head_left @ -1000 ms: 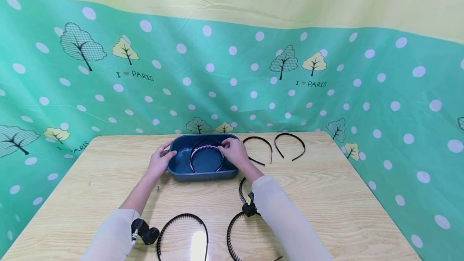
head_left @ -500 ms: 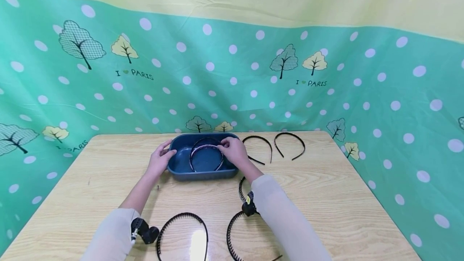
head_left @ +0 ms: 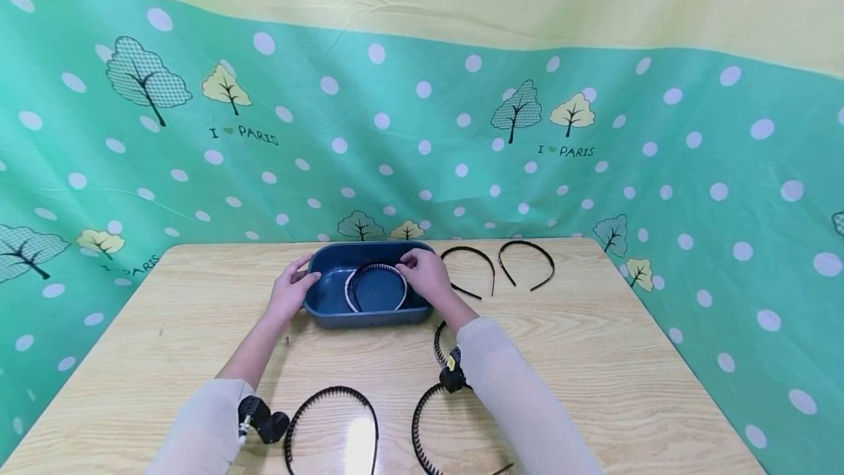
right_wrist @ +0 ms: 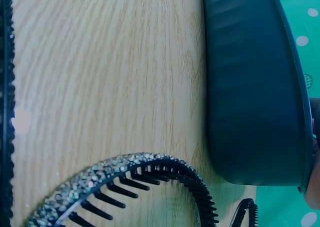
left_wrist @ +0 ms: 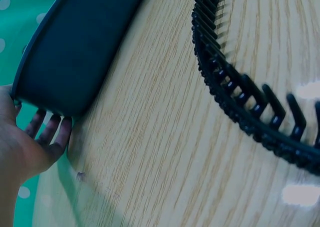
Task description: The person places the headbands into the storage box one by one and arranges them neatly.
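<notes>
A dark blue plastic basin (head_left: 316, 314) stands at the back of the table. My left hand (head_left: 290, 290) grips its left end, thumb over the rim and fingers along the outer wall; the left wrist view shows these fingers (left_wrist: 49, 129). Inside the basin lie a black toothed headband (head_left: 369, 267) and a pale headband (head_left: 348, 292), overlapping. My right hand (head_left: 427, 275) reaches over the basin's right end, its thumb and fingertips pinching at the right side of the black headband. The right wrist view shows only an edge of that hand, behind the basin wall.
Two black headbands, the left one (head_left: 471, 251) and the right one (head_left: 527, 245), lie right of the basin. Nearer me are a headband (head_left: 336, 391) at front left, another (head_left: 418, 431) at front right, and a glittery headband (right_wrist: 115, 169) partly under my right forearm.
The black headband in the basin has tipped down towards me, from standing higher behind the pale one to lying over it. Both hands have stayed in place.
</notes>
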Tool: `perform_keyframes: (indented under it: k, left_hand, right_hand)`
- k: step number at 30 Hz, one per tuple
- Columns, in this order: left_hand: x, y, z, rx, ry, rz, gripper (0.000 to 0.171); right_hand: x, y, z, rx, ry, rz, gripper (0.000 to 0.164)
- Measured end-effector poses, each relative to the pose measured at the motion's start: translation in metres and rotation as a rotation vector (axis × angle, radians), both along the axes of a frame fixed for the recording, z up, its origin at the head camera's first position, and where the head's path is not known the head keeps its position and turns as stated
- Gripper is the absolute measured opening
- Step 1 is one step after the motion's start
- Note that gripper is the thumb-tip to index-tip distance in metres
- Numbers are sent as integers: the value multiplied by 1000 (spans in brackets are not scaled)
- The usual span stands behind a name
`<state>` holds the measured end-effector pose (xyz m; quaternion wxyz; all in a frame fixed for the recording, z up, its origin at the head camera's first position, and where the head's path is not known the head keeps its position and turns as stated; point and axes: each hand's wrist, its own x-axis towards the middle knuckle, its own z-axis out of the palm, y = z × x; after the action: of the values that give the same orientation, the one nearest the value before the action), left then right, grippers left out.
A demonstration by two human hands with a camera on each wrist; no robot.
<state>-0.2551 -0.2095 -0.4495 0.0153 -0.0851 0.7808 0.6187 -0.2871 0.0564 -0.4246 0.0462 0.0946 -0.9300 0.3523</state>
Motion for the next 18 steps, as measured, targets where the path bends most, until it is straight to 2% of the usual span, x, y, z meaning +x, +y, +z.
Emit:
perform_keyframes:
  k: [8,16,18]
  left_hand:
    - [0,-1,0,2,2,0,55]
    - [0,-1,-1,6,-1,4,55]
    - [0,0,-1,9,-2,6,55]
  right_hand:
    - [1,-1,2,-4,13,2,16]
    - [2,0,5,-34,-16,17,18]
    - [3,1,7,-42,3,28,16]
